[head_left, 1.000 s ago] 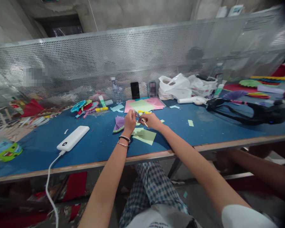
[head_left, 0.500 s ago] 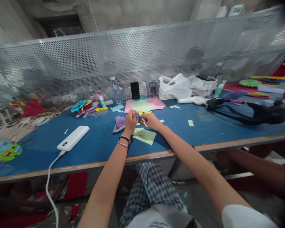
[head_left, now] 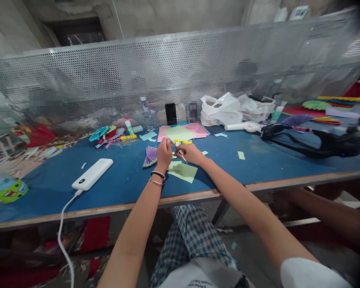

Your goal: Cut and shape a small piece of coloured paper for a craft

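R hand (head_left: 191,153) grips a scissors-like tool (head_left: 183,156), approx. 9 o'clock of its knuckles, over the worktop (head_left: 126,172). L hand (head_left: 164,153) is curled closed (can't tell on what); purple fan (head_left: 150,156) at its 9 o'clock, green sheet (head_left: 186,173) approx. 5.

A craft workshop is suggested by the pleated paper fan (head_left: 150,155) just left of the fingers (head_left: 169,145), the coloured sheets (head_left: 197,129) laid just beyond them, and, farther back, the perforated metal screen (head_left: 174,60), behind which a bare concrete wall (head_left: 180,16) is seen.
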The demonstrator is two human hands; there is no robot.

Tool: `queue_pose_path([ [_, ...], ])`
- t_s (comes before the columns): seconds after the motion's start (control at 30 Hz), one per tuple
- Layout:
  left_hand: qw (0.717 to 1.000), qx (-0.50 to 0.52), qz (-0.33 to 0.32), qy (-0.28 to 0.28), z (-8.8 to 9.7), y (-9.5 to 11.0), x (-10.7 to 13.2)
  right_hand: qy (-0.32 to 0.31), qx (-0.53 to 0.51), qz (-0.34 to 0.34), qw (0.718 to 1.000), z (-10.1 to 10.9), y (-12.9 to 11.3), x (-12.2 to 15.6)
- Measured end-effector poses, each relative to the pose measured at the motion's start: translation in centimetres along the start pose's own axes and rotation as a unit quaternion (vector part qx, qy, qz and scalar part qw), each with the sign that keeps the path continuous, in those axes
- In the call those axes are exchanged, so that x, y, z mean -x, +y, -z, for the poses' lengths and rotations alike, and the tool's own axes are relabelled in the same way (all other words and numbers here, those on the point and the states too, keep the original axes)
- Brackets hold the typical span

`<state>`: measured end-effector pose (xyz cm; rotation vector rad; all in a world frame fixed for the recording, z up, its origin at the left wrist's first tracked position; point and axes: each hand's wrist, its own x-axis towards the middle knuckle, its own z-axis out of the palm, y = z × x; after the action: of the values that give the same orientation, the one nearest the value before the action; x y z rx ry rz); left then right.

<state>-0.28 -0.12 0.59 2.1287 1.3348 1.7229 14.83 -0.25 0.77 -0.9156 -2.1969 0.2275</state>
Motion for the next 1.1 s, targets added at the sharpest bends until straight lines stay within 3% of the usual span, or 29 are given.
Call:
queue_pose_path([
  [1.1,1.0,-0.02,0.001,-0.011,0.27,0.79,0.06,-0.009,0.025,-0.015,1.0,0.19,-0.24,0.04],
])
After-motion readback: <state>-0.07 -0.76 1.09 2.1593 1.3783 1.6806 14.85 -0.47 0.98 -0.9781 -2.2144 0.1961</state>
